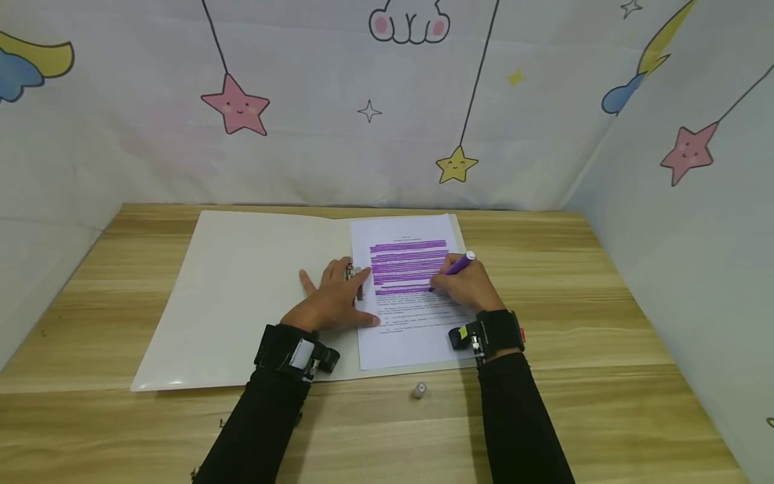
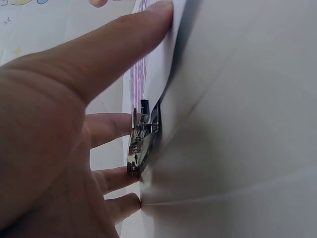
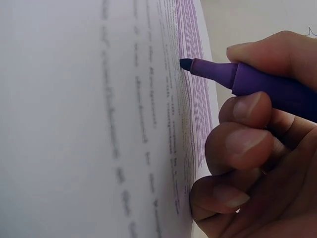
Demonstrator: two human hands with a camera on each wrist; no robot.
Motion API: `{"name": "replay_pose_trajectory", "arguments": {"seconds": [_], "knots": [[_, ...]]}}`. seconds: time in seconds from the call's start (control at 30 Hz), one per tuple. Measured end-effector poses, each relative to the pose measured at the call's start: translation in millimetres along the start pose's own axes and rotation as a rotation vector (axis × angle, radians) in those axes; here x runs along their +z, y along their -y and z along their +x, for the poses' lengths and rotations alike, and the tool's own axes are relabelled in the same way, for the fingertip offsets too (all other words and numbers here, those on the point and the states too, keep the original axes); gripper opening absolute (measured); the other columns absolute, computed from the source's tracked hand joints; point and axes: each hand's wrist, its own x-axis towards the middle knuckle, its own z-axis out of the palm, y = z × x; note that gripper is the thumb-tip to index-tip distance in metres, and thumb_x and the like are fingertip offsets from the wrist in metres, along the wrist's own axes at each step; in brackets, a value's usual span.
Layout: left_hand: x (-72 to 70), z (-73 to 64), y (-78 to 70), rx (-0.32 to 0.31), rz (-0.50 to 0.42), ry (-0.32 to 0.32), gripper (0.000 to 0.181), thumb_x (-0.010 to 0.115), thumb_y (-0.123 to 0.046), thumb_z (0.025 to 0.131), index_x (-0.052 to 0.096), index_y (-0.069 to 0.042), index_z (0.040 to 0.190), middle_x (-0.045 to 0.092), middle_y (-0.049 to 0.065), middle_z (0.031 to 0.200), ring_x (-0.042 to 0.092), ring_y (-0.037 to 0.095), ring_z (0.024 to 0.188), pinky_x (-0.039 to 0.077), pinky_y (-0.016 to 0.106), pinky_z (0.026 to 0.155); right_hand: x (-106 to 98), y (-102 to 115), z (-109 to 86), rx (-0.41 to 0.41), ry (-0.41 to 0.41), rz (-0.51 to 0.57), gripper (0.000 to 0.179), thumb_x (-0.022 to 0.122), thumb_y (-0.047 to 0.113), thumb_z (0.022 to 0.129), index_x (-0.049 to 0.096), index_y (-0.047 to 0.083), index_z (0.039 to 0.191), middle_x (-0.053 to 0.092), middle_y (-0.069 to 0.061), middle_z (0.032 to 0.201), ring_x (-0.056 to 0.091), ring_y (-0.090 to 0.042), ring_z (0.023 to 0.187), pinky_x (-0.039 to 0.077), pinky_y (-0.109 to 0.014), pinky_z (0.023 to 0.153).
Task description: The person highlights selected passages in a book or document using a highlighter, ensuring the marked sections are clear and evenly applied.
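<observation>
My right hand (image 1: 468, 286) pinches a purple highlighter (image 3: 272, 91), its dark tip right at the lines of print. The printed sheet (image 1: 402, 346) has purple strokes over the lines of its upper half; plain black text shows below them. My left hand (image 1: 329, 299) rests with spread fingers at the sheet's left edge, the thumb on the paper. Between its fingers shows the metal clip (image 2: 143, 134) of an open white folder (image 1: 242, 296), which lies flat under the sheet. The fingertips are right beside the clip in the left wrist view.
A small grey cap (image 1: 420, 390) lies on the wooden table (image 1: 605, 403) just in front of the folder. White cloth walls (image 1: 314, 154) with printed stars stand behind the table and at both sides. Black wrist cameras sit on both forearms.
</observation>
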Motion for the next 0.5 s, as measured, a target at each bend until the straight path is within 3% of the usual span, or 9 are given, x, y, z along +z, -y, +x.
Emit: {"name": "replay_pose_trajectory", "arguments": {"seconds": [0.5], "knots": [[-0.9, -0.6, -1.3, -0.009, 0.009, 0.009, 0.097, 0.081, -0.052, 0.080, 0.034, -0.019, 0.158, 0.012, 0.021, 0.163, 0.007, 0.043, 0.148, -0.011, 0.078, 0.101, -5.5, -1.2, 0.6, 0.044, 0.007, -0.004, 0.025, 0.076, 0.015, 0.081, 0.054, 0.007, 0.074, 0.047, -0.002, 0.068, 0.041, -0.020, 0.062, 0.026, -0.031, 0.052]]}}
